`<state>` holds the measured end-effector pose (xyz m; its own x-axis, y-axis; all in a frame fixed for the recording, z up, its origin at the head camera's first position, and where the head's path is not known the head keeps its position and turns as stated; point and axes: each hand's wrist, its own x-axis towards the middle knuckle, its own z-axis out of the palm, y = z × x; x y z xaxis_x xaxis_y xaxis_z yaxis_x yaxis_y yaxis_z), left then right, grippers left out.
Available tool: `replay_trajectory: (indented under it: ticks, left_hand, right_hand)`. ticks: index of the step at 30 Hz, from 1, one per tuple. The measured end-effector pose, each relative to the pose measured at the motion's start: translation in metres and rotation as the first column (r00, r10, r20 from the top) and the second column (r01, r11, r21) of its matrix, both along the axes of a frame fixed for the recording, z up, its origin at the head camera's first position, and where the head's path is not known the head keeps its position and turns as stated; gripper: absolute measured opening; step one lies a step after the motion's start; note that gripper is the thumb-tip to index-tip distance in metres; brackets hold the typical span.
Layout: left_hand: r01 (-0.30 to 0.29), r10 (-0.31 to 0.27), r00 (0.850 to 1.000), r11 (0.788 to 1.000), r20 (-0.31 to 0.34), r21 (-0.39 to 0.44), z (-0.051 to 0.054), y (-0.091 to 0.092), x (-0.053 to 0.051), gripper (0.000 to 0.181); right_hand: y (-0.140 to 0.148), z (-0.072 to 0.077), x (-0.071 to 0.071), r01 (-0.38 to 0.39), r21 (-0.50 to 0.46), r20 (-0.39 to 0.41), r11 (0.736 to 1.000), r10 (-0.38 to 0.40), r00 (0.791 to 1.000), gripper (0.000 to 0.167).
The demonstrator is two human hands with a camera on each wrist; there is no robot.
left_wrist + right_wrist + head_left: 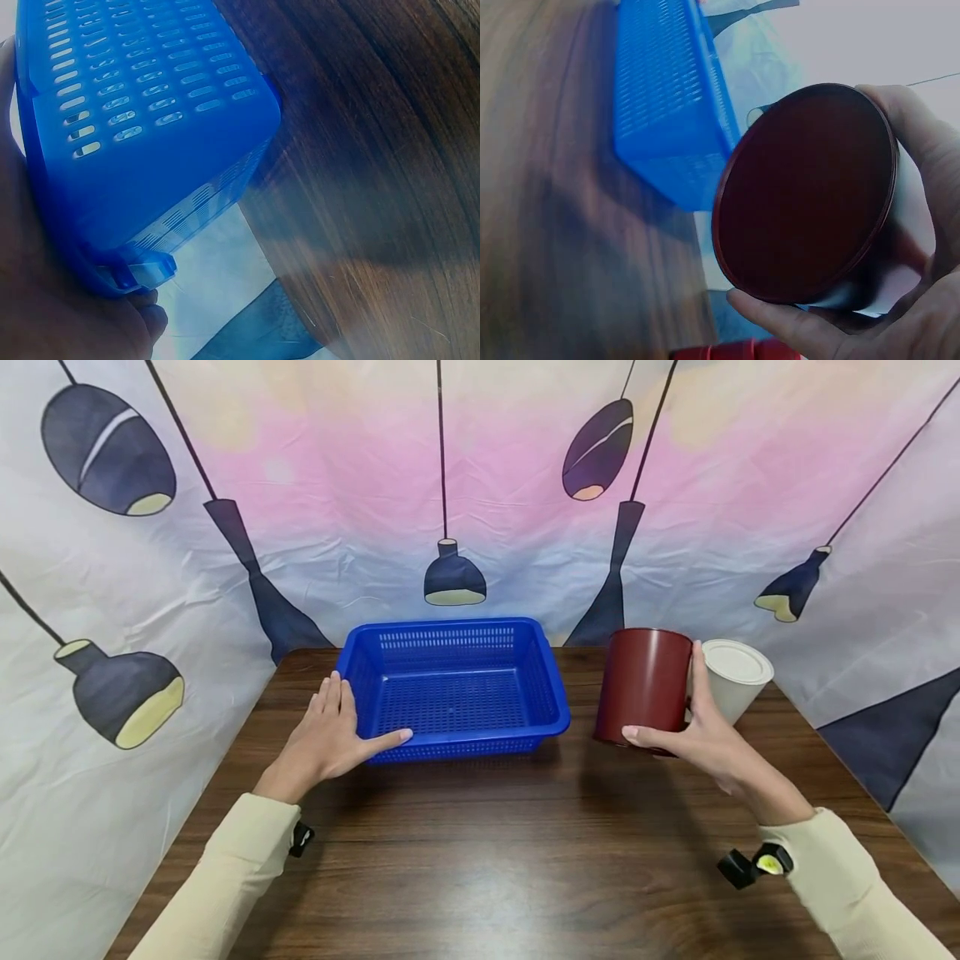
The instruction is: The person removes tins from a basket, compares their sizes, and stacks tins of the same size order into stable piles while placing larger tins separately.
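Note:
My right hand point(708, 735) grips a dark red cylindrical canister point(647, 681), thumb across its lower front and fingers along its right side. Held off the table, the canister shows its round base point(806, 195) in the right wrist view. A blue plastic basket point(450, 739) with slotted walls stands to its left. At the basket's near left corner lies my left hand point(322, 739), fingers straight along the left side and thumb over the front rim. A white lidded container point(738, 664) stands behind my right hand, partly hidden by it.
The brown wood-grain table point(450, 843) extends in front of the basket. A printed cloth point(375, 485) with lamp drawings hangs behind and beside it. At the right wrist view's bottom edge, a bright red shape point(735, 351) is cut off; its kind is unclear.

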<state>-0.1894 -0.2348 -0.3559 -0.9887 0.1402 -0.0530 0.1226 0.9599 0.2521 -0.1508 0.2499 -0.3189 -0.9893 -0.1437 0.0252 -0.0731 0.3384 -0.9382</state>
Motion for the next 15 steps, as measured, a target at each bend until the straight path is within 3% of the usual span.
replay_trajectory:
  ticks: [7,12,15]
  left_hand:
    - [0.0,0.0,1.0,1.0,-0.008,0.0,0.0,-0.001,0.0,0.136]
    - [0.005,-0.005,1.0,1.0,-0.006,0.0,0.0,0.0,0.0,0.136]
    - [0.007,-0.007,1.0,1.0,-0.006,-0.001,0.0,0.0,0.0,0.136]
  right_hand:
    - [0.016,-0.021,0.018,0.048,0.092,-0.142,0.995,-0.034,0.989,0.135]
    - [0.029,-0.04,0.028,0.108,0.154,-0.233,0.982,-0.07,0.97,0.138]
    - [0.036,-0.05,0.034,0.176,0.211,-0.292,0.962,-0.11,0.95,0.142]
